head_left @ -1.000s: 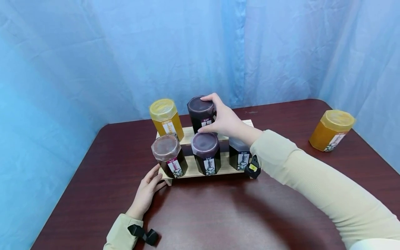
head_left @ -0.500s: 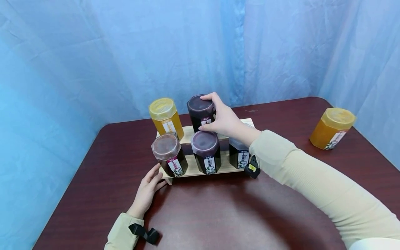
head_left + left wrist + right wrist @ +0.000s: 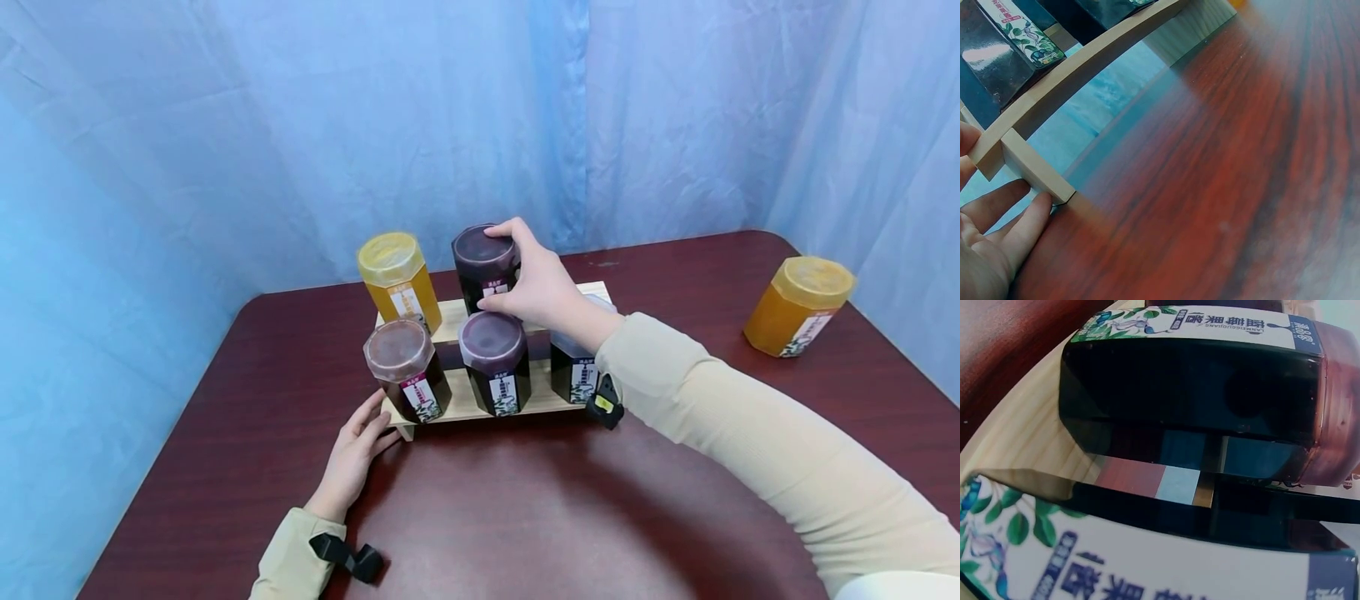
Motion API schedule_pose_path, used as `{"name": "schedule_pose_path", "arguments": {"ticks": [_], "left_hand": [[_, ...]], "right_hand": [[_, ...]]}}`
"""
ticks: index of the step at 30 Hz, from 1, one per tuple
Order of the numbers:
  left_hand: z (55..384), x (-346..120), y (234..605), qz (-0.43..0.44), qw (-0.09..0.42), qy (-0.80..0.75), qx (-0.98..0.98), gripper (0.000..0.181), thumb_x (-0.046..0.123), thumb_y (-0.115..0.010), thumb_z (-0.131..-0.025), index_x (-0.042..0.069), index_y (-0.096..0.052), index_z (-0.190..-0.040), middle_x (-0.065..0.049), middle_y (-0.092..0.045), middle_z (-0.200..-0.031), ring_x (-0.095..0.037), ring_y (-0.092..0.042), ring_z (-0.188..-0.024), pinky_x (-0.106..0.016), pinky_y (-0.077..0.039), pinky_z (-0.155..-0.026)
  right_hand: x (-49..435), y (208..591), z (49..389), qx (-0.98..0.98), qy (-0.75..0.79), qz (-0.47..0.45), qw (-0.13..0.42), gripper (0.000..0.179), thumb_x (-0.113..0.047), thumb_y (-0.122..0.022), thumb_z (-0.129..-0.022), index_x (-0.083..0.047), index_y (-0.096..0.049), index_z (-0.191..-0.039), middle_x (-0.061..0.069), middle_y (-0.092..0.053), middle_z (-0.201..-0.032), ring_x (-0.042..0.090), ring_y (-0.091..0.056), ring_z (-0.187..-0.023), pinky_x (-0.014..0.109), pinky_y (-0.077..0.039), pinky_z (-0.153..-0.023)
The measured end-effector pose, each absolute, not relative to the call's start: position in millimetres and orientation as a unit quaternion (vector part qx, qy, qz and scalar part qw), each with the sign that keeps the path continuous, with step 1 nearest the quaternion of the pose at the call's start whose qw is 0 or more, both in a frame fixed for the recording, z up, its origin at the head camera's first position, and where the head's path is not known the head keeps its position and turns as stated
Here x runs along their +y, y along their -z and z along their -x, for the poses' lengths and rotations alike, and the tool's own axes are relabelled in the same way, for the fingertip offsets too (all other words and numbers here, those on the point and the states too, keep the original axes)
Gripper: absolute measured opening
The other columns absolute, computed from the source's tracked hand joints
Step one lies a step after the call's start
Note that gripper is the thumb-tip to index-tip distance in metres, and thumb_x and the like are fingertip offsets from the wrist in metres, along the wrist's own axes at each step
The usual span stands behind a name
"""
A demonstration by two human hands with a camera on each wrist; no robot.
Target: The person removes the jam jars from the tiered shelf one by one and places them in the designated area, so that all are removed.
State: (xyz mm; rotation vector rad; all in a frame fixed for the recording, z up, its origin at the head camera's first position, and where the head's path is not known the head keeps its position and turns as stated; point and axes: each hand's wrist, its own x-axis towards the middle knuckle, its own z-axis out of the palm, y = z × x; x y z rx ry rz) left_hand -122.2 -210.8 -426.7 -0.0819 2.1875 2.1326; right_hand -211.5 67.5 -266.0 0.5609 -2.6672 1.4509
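My right hand grips the lid of a dark jam jar at the middle of the rack's upper shelf, thumb in front. The jar's base is hidden behind the front row. With its fingers about the front left corner and leg, my left hand holds the two-tier wooden rack. On the lower shelf stand a reddish-brown jar, a purple-lidded jar and another dark jar, partly behind the right wrist. In the right wrist view, two blueberry jam jars show, but no hand.
A yellow jar occupies the upper shelf's left end. Apart from the rack, another yellow jar stands near the right edge of the dark red table. Blue curtains hang behind and on both sides.
The dark jam jar in my right hand has edged slightly to the right relative to the yellow jar. My left hand stays at the rack's corner. The whole view has shifted a little.
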Motion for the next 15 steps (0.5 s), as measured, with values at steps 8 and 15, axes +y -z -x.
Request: {"name": "schedule_pose_path", "arguments": {"ticks": [8,15], "left_hand": [[119.0,-210.0,426.5,0.025,0.042,-0.698,0.714,0.051,0.008,-0.041,-0.099,-0.004,-0.026,-0.146,-0.027,-0.036,-0.137,0.000,-0.058,-0.092,-0.020,-0.051,-0.084],[120.2,-209.6,428.2,0.019,0.038,-0.696,0.717,0.051,0.009,-0.041,-0.099,-0.005,-0.026,-0.146,-0.028,-0.036,-0.137,0.000,-0.058,-0.092,-0.020,-0.051,-0.084]], "right_hand": [[65.6,268.2,211.4,-0.868,-0.459,-0.186,0.032,0.085,-0.017,-0.085,-0.067,-0.016,-0.035,-0.136,0.013,-0.057,-0.122,0.026,-0.056,-0.107,0.042,-0.047,-0.090],[65.2,269.6,212.6,-0.873,-0.448,-0.188,0.045,0.083,-0.017,-0.084,-0.069,-0.013,-0.035,-0.136,0.013,-0.055,-0.127,0.027,-0.055,-0.111,0.043,-0.046,-0.093]]}}
